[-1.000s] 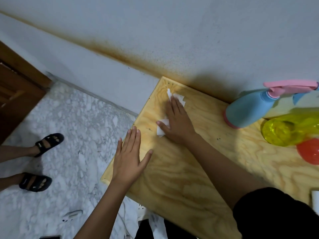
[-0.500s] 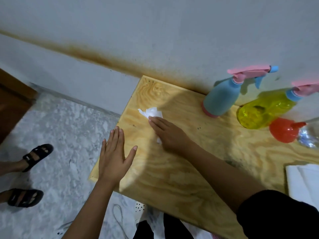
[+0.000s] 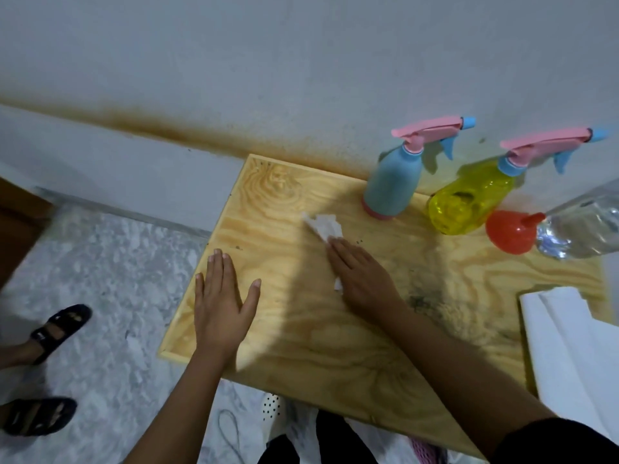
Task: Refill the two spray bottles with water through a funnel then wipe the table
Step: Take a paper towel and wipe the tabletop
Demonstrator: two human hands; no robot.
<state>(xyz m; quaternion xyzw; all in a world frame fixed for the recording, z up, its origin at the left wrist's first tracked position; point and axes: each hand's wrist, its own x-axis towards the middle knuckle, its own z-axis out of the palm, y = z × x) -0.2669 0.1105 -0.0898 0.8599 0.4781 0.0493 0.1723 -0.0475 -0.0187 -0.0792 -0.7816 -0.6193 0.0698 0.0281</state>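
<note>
My right hand (image 3: pixel 360 276) presses a white tissue (image 3: pixel 324 226) flat against the wooden table (image 3: pixel 301 329) with straight fingers; most of the tissue sticks out beyond the fingertips. My left hand (image 3: pixel 219 299) rests flat, fingers spread, near the table's left edge. A blue spray bottle (image 3: pixel 393 184) and a yellow spray bottle (image 3: pixel 469 200), both with pink trigger heads, stand at the back by the wall. An orange funnel (image 3: pixel 509 231) lies on its side beside the yellow bottle.
A clear plastic water bottle (image 3: pixel 582 226) lies at the right behind the funnel. A white folded sheet (image 3: pixel 569 346) covers the table's right front corner. Another person's feet in black sandals (image 3: pixel 60 329) stand on the marble floor at the left.
My right hand has slid the tissue from the back left corner toward the table's middle, nearer the blue bottle. The view has swung right, bringing both bottles, the funnel and the clear bottle into sight.
</note>
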